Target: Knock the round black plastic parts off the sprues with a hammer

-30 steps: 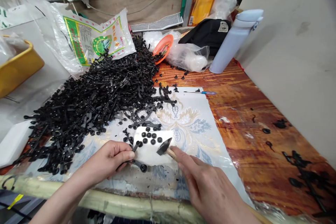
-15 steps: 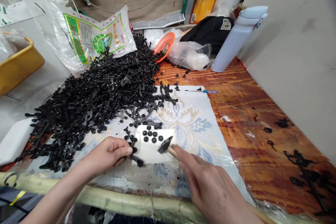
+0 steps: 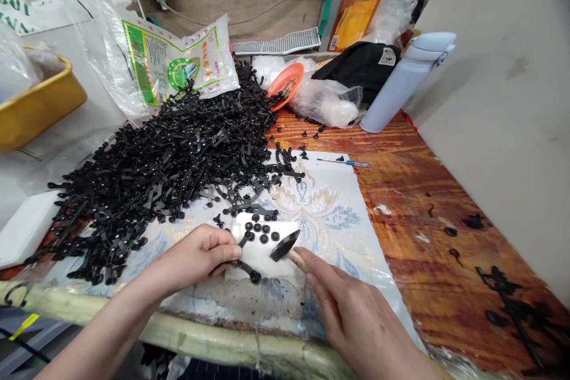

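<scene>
My left hand (image 3: 214,253) pinches a black plastic arm-shaped part (image 3: 247,267) between thumb and fingers, over the near edge of a white pad (image 3: 285,276). Its round end sticks out toward the right. My right hand (image 3: 351,303) is closed round the wooden handle of a small hammer (image 3: 285,246). The dark hammer head hangs just above the pad's right side, apart from the held part. Several round black caps (image 3: 266,229) lie together on the pad. Part of the held piece is hidden behind my left fingers.
A big pile of black parts (image 3: 178,154) covers the left and back. A screwdriver (image 3: 356,164) lies at the cloth's far edge. Behind stand an orange dish (image 3: 287,84), a black bag (image 3: 360,68) and a light blue bottle (image 3: 398,89). More black pieces (image 3: 512,303) lie at right.
My left hand has moved right with the black part, bringing it further over the pad beside the caps. The hammer stays raised near the same place. The camera view has shifted slightly.
</scene>
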A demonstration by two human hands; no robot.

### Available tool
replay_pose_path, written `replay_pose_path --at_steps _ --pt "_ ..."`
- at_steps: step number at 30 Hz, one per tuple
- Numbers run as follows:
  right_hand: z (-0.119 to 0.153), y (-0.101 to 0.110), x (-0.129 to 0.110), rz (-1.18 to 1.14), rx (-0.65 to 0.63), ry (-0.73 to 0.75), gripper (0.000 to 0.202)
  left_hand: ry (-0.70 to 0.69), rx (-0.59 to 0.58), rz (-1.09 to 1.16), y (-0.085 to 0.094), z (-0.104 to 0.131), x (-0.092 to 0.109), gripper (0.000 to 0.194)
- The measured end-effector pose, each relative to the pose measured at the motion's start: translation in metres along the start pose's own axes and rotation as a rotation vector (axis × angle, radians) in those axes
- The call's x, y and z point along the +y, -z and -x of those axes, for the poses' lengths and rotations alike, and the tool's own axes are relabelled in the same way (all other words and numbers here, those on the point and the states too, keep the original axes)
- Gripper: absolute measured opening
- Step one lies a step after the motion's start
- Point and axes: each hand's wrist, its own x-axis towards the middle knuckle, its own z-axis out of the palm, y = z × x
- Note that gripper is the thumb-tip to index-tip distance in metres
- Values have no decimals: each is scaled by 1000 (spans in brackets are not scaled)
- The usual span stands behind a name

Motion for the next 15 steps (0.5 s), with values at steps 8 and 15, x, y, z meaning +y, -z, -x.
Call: replay_pose_path --at_steps 8,15 --pt "1 -1 -2 -23 11 -32 47 -8 -14 -38 4 -8 1 34" --pt "1 -2 -1 -30 20 -33 45 6 -11 37 8 -6 -2 31"
